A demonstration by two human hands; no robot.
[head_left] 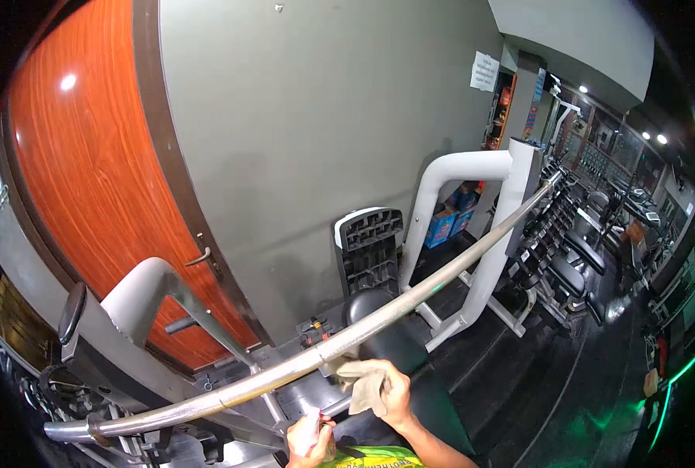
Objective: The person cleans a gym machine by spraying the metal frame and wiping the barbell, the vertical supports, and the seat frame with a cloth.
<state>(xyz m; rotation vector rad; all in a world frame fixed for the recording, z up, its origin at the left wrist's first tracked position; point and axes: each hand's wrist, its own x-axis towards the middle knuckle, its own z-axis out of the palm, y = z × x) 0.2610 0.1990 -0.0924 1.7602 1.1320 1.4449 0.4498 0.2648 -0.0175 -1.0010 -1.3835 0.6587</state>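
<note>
A long metal barbell [347, 335] runs across the view from lower left to upper right. My right hand [398, 398] is closed on a beige cloth [369, 386], just below the middle of the bar. Part of the cloth lies up against the underside of the bar. Lower and to the left, my left hand [304, 446] has its fingers curled round a small pale object [313, 423], too bright and covered to name. Beneath the bar is a black padded bench [372, 306].
White rack uprights [491, 261] stand on the right, and a grey frame [148, 292] on the left. Behind are a plastic plate holder [368, 234], a grey wall [316, 109] and a wooden door [90, 171]. A dumbbell rack [546, 226] extends along the far right.
</note>
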